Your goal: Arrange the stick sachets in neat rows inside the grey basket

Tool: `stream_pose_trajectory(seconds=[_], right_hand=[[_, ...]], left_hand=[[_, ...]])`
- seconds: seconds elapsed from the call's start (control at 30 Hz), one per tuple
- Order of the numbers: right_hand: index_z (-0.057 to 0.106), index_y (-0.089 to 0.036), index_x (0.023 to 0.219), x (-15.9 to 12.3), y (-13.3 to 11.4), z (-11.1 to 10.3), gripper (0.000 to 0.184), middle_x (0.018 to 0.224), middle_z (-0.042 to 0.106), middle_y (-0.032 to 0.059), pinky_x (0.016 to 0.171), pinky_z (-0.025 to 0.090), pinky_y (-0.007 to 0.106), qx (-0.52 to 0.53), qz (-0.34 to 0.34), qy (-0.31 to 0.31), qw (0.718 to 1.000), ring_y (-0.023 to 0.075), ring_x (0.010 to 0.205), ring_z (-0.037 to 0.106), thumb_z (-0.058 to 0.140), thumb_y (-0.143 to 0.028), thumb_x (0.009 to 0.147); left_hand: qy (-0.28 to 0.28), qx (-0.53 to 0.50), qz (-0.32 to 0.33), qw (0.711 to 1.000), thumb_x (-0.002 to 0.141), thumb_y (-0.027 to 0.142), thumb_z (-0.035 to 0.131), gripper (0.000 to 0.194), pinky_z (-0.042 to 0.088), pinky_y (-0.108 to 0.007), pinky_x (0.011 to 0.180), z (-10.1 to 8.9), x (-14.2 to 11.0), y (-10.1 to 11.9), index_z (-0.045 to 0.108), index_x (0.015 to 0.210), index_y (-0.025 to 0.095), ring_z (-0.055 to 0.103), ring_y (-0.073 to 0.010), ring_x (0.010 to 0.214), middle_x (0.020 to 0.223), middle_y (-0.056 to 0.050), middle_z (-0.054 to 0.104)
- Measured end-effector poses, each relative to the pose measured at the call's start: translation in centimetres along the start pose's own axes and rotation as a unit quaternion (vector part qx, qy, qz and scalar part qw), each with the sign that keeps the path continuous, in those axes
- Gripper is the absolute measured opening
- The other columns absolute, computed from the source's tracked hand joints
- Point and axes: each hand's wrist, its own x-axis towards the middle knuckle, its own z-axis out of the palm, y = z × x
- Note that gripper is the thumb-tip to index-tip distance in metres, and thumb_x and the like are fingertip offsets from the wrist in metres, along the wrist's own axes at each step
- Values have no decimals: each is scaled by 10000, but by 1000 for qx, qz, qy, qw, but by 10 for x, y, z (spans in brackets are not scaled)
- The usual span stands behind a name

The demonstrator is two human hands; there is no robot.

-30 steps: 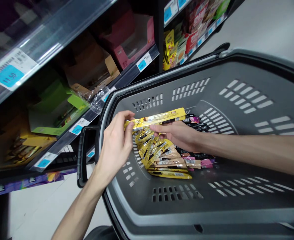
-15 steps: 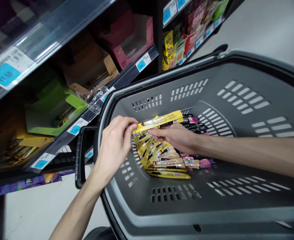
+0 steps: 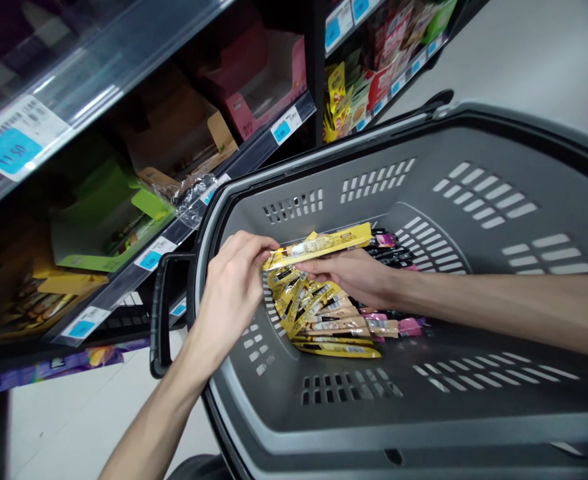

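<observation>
My left hand (image 3: 241, 277) pinches the near-left end of a long, slim yellow snack packet (image 3: 324, 244). Under its middle, my right hand (image 3: 351, 272) is closed with the thumb along the lower edge, so both hands grip the packet. It is held slightly tilted, its right end higher, inside a grey shopping basket (image 3: 354, 417). Beneath the hands lies a pile of similar slim packets: yellow ones (image 3: 294, 303), tan ones (image 3: 339, 325) and black-and-pink ones (image 3: 391, 250). My right hand and forearm hide part of this pile.
Shelves at the left hold open display boxes: a green box (image 3: 89, 233), a brown box (image 3: 174, 137) and a pink box (image 3: 269, 87). Price tags (image 3: 21, 137) line the shelf edges. The basket's black handle (image 3: 161, 320) sticks out at its left. Bagged snacks (image 3: 341, 100) stand farther back.
The held yellow packet has shifted slightly right and turned so that more of its printed face shows. Both hands stay in nearly the same place.
</observation>
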Motion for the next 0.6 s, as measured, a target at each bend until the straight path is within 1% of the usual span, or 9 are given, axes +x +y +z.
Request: stream_pose_trajectory(seconds=[0.1, 0.2, 0.37, 0.5, 0.6], right_hand=[[790, -222, 868, 1, 1, -1, 152, 942, 733, 14, 734, 424, 287, 5, 1, 5, 1000, 151, 800, 574, 832, -235, 722], [778, -232, 886, 2, 3, -4, 169, 968, 730, 8, 729, 414, 288, -5, -13, 8, 1000, 155, 820, 571, 835, -251, 728], [755, -229, 892, 5, 5, -7, 159, 973, 719, 12, 750, 412, 294, -6, -25, 6, 1000, 168, 874, 576, 819, -257, 750], [740, -225, 857, 4, 5, -9, 95, 945, 703, 14, 786, 417, 309, -21, -11, -11, 1000, 175, 905, 568, 788, -255, 781], [746, -227, 883, 4, 5, -10, 104, 966, 697, 16, 827, 420, 324, -24, -4, -20, 1000, 174, 911, 563, 782, -266, 794]], left_hand=[[3, -6, -3, 1000, 975, 97, 386, 286, 461, -272, 879, 0, 0, 1, 651, 1040, 181, 616, -166, 979, 1035, -42, 667], [13, 0, -15, 1000, 977, 99, 368, 298, 464, -281, 893, 1, 0, 1, 628, 1094, 184, 611, -174, 1008, 1069, -53, 651], [24, 14, -26, 999, 987, 121, 367, 276, 456, -291, 906, 2, -1, 0, 596, 1125, 189, 603, -178, 999, 1062, -62, 626], [27, 17, -28, 999, 987, 139, 401, 233, 453, -288, 886, 1, 0, -2, 579, 1132, 183, 605, -175, 966, 1040, -55, 631], [35, 13, -31, 999, 982, 140, 420, 213, 453, -286, 885, 1, 0, -3, 574, 1123, 182, 614, -175, 971, 1051, -51, 645]])
